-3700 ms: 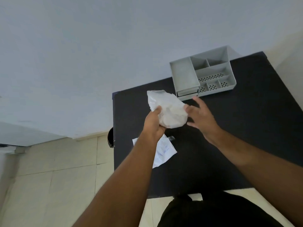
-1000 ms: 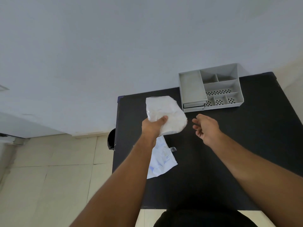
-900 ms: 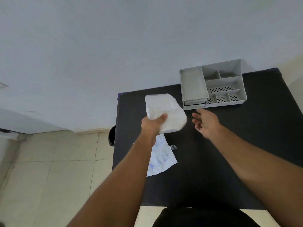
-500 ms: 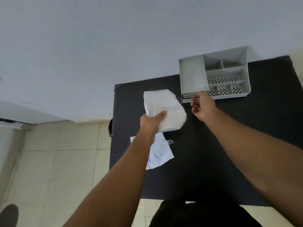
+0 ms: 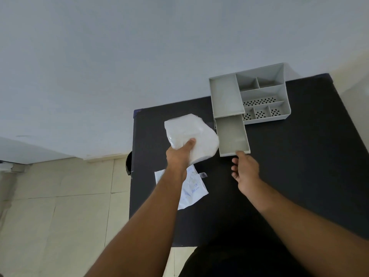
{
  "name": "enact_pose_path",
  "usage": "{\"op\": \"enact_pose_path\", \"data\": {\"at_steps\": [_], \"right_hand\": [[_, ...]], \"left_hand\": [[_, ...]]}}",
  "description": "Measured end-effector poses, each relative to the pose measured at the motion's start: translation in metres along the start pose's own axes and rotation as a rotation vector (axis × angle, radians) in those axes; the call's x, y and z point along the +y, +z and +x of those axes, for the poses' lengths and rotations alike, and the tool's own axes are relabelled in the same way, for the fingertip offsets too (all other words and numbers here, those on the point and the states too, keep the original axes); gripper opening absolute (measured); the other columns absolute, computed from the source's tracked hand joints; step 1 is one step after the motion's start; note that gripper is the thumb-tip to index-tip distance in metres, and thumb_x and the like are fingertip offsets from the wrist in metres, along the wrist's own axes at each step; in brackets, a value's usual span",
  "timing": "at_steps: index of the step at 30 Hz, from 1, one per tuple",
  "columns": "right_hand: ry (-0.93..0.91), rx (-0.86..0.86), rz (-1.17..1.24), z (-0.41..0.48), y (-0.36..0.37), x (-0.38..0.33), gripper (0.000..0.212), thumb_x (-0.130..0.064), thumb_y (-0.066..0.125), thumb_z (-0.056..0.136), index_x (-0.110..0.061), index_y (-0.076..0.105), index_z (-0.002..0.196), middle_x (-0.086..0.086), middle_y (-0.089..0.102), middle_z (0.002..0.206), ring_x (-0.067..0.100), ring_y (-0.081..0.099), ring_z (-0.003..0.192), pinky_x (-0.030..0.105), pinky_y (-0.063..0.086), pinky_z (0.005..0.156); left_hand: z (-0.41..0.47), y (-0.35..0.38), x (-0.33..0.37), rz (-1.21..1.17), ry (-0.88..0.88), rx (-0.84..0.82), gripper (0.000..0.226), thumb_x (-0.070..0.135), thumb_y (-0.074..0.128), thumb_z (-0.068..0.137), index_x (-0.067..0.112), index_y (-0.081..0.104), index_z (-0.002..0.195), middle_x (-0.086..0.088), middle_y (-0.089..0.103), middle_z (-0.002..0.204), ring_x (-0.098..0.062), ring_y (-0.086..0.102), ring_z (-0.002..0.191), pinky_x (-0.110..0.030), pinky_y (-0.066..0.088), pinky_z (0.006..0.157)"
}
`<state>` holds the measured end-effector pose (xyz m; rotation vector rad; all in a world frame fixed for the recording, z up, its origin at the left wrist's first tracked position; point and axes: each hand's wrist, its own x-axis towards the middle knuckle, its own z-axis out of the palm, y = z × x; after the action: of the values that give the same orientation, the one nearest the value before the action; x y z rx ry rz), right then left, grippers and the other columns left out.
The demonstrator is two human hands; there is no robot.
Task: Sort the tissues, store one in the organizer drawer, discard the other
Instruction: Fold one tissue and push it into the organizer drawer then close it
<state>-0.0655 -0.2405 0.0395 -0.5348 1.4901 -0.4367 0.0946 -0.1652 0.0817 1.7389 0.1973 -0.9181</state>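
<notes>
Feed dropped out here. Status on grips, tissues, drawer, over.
Left grip holds tissue pack beside drawer. Right grip at its front, hold unclear. Drawer open, empty, nothing blocking.

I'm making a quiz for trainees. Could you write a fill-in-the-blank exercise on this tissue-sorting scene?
The left hand grips the white tissue pack above the ____ table.
The organizer's drawer stands ____, with nothing visible in it.
The right hand is at the drawer's ____ edge.
The flat tissue packet lies on the table, partly under the ____ forearm.
Missing words: black; open; front; left.
</notes>
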Motion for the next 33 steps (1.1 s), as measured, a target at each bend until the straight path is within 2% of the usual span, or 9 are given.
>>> {"op": "enact_pose_path", "data": {"at_steps": [14,16,19,20,22,25,28,30,33], "right_hand": [[0.074,0.008,-0.105,-0.006,-0.015,0.005,0.013,-0.027,0.053,0.099,-0.021,0.063,0.105,0.001,0.065,0.091,0.013,0.054,0.067,0.029,0.045,0.06],[0.062,0.027,-0.118,-0.007,-0.015,0.007,0.016,-0.028,0.052,0.099,-0.02,0.063,0.108,0.001,0.066,0.092,0.014,0.054,0.068,0.03,0.045,0.059],[0.06,0.059,-0.145,-0.013,-0.015,0.01,0.02,-0.031,0.051,0.099,-0.017,0.061,0.109,0.002,0.063,0.089,0.014,0.053,0.065,0.03,0.043,0.056],[0.06,0.048,-0.124,-0.015,-0.014,0.01,0.023,-0.032,0.05,0.098,-0.015,0.061,0.108,0.003,0.062,0.087,0.014,0.053,0.064,0.03,0.042,0.056],[0.057,-0.051,-0.001,-0.022,-0.012,0.007,0.033,-0.042,0.05,0.095,-0.015,0.064,0.107,0.002,0.065,0.086,0.016,0.056,0.065,0.03,0.044,0.06],[0.011,-0.259,0.221,-0.025,-0.01,-0.004,0.046,-0.058,0.054,0.093,-0.018,0.068,0.112,0.002,0.077,0.101,0.02,0.072,0.09,0.038,0.057,0.08],[-0.15,-0.337,0.208,-0.022,-0.017,-0.019,0.039,-0.039,0.069,0.091,-0.013,0.068,0.12,0.009,0.076,0.112,0.026,0.074,0.101,0.046,0.06,0.087],[-0.255,-0.313,0.069,-0.018,-0.024,-0.026,0.034,-0.026,0.075,0.088,-0.014,0.069,0.119,0.008,0.076,0.112,0.024,0.074,0.1,0.044,0.061,0.084],[-0.381,-0.247,-0.148,-0.014,-0.032,-0.034,0.031,-0.014,0.076,0.086,-0.02,0.069,0.115,0.001,0.075,0.106,0.017,0.074,0.095,0.037,0.062,0.077]], "left_hand": [[-0.009,0.0,-0.019,0.052,-0.037,-0.134,0.032,0.023,0.087,0.078,0.026,0.06,0.094,0.0,0.069,0.105,-0.023,0.068,0.101,-0.045,0.058,0.091],[-0.011,0.001,-0.022,0.066,-0.025,-0.146,0.03,0.022,0.086,0.079,0.026,0.06,0.093,0.001,0.069,0.102,-0.022,0.069,0.099,-0.042,0.059,0.087],[-0.015,0.002,-0.024,0.096,-0.021,-0.151,0.029,0.021,0.085,0.08,0.025,0.061,0.095,0.002,0.069,0.098,-0.019,0.069,0.09,-0.035,0.059,0.069],[-0.015,0.004,-0.025,0.111,-0.03,-0.162,0.031,0.022,0.086,0.079,0.023,0.062,0.099,0.001,0.07,0.098,-0.02,0.069,0.089,-0.034,0.059,0.065],[-0.016,0.008,-0.026,0.12,-0.063,-0.202,0.042,0.025,0.089,0.073,0.02,0.064,0.107,-0.003,0.072,0.104,-0.025,0.071,0.094,-0.041,0.062,0.07],[-0.02,0.016,-0.024,0.12,-0.135,-0.333,0.067,0.031,0.095,0.06,0.016,0.066,0.118,-0.008,0.075,0.114,-0.031,0.072,0.101,-0.053,0.06,0.084],[-0.025,0.027,-0.02,0.133,-0.181,-0.433,0.048,0.025,0.087,0.077,0.013,0.066,0.119,-0.009,0.075,0.112,-0.029,0.073,0.1,-0.044,0.061,0.076],[-0.025,0.039,-0.017,0.27,-0.163,-0.372,0.038,0.032,0.085,0.079,0.017,0.066,0.11,-0.004,0.074,0.104,-0.024,0.072,0.093,-0.04,0.06,0.071],[-0.022,0.054,-0.018,0.45,-0.087,-0.253,0.047,0.042,0.085,0.076,0.015,0.066,0.11,0.003,0.07,0.093,-0.018,0.067,0.085,-0.037,0.059,0.076]]}}
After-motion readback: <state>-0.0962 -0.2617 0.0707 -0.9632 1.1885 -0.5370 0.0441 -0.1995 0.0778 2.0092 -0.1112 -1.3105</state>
